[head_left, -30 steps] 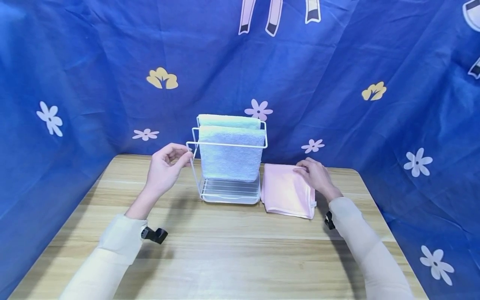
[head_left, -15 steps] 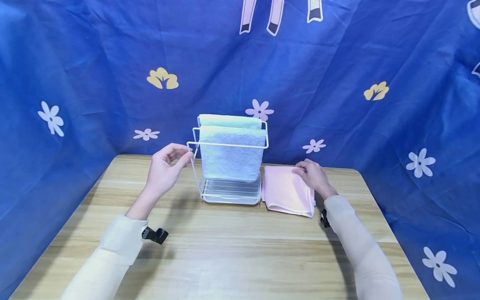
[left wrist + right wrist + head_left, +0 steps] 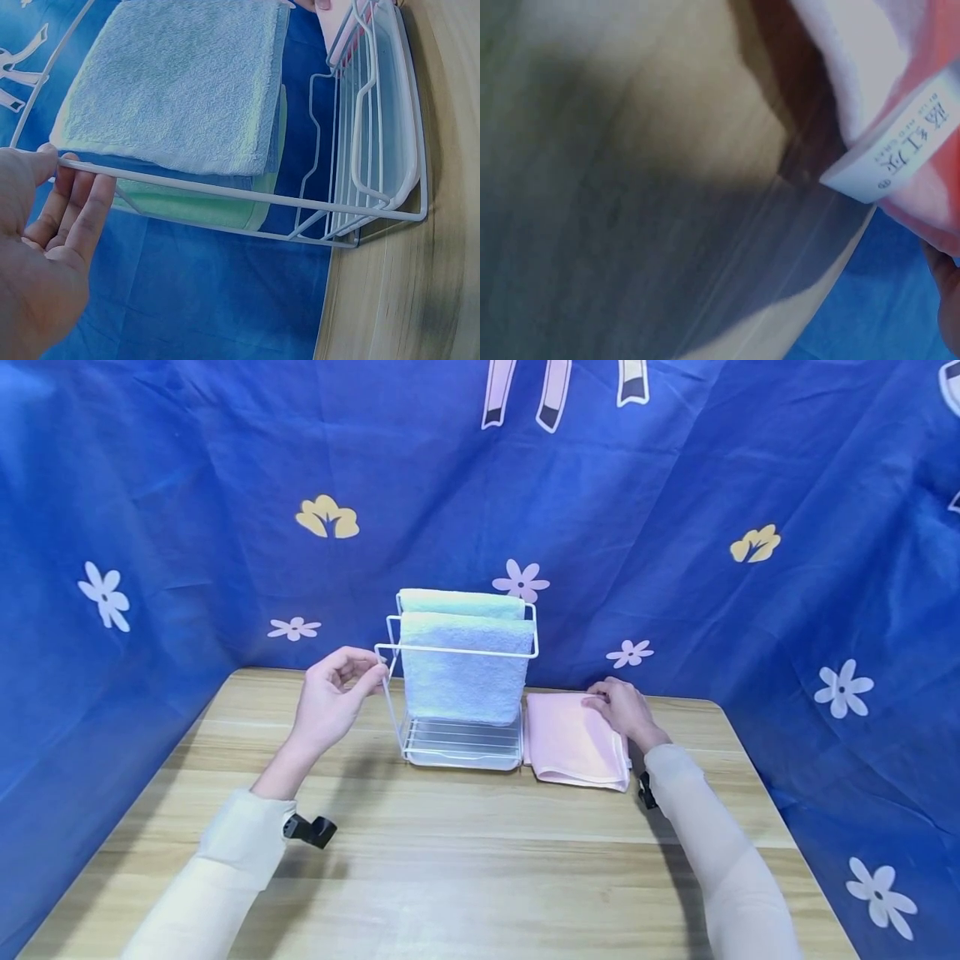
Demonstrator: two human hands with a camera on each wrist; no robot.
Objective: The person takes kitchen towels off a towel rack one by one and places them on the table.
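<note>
A folded pink towel (image 3: pixel 573 739) lies near the back edge of a wood-grain surface (image 3: pixel 487 860), just to the right of a white wire rack (image 3: pixel 457 650); whether the two touch is hard to tell. The surface stretches from the towel's front hem toward the person, and a strip of it shows to the right. The person's right hand (image 3: pixel 624 708) pinches the towel's far right edge between thumb and fingers. A white label (image 3: pixel 896 150) sticks out at its side.

Compared with a second ago, the right hand sits slightly nearer the rack, and the towel's front hem lies a little farther back. The left hand (image 3: pixel 330 697) stays put, thumb and fingers pinching the rack's front left upright.

The rack stands upright, a blue towel (image 3: pixel 465 677) and, behind it, a green towel (image 3: pixel 461 602) draped over its rails; its front rail crosses before the blue one. A shallow tray (image 3: pixel 462 766) forms its base. Behind everything hangs a blue curtain (image 3: pixel 600 527) with flowers.
</note>
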